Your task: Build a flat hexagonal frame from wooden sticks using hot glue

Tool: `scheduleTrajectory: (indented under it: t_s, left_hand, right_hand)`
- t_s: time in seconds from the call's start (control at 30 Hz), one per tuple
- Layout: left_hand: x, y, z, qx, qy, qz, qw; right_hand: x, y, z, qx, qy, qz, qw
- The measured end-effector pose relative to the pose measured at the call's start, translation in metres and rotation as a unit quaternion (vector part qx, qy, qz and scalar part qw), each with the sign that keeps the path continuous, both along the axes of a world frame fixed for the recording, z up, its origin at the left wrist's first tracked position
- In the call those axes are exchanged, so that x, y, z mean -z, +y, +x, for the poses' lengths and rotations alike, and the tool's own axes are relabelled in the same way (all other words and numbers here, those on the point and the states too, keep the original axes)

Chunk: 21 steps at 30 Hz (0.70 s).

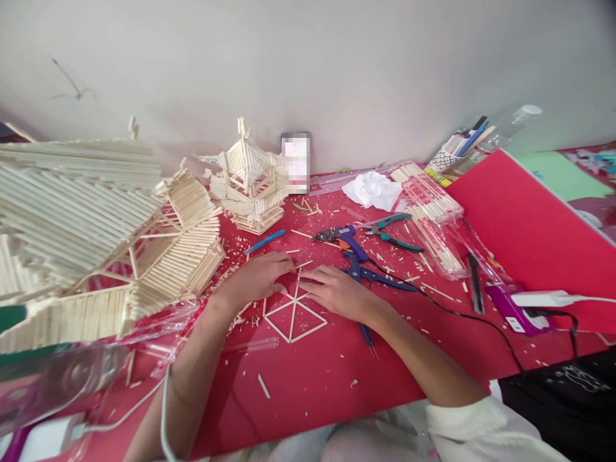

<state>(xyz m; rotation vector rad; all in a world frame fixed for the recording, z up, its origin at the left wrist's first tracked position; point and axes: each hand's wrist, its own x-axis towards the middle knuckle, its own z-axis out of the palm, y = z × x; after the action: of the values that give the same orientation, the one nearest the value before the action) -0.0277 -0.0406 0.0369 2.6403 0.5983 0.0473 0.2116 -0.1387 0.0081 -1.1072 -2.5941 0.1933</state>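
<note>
While a stray stick (264, 386) lies at lower centre on the red table (332, 388), a spoked stick lattice (294, 300) rests flat farther up, around the middle of the picture. Its far end runs between both hands. The left hand (264, 276) reaches in from the lower left with bent fingers; the right hand (339, 294), from the lower right, has its fingers lying close together. Whether either pinches a stick, I cannot tell. Just beyond the right hand are a blue-handled tool (355, 272) and, farther, a glue gun (337, 235). A small stick pagoda (248, 176) stands at upper centre, before the pale wall (337, 70).
</note>
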Motion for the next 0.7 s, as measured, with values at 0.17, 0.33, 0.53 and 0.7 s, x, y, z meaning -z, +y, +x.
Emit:
scheduleTrajectory:
  t_s: [0.17,0.33,0.53,0.7]
  left_hand:
    - [-0.0011,-0.0009,0.0001,0.001,0.006,0.000,1.000]
    - [-0.0047,-0.0025,0.0015,-0.004,0.020,0.001,1.000]
    - [-0.0081,-0.0039,0.0027,-0.009,0.030,-0.001,0.999]
    - [-0.0084,-0.0038,0.0032,-0.013,0.042,-0.005,0.999]
  right_hand:
    - [0.0012,0.0007,0.0005,-0.005,0.006,-0.002,1.000]
    - [0.0031,0.0012,0.0010,-0.008,-0.007,0.009,1.000]
    - [0.0030,0.0022,0.0024,-0.023,-0.008,0.031,0.999]
    - [0.0013,0.0030,0.0017,-0.033,-0.020,0.007,0.999]
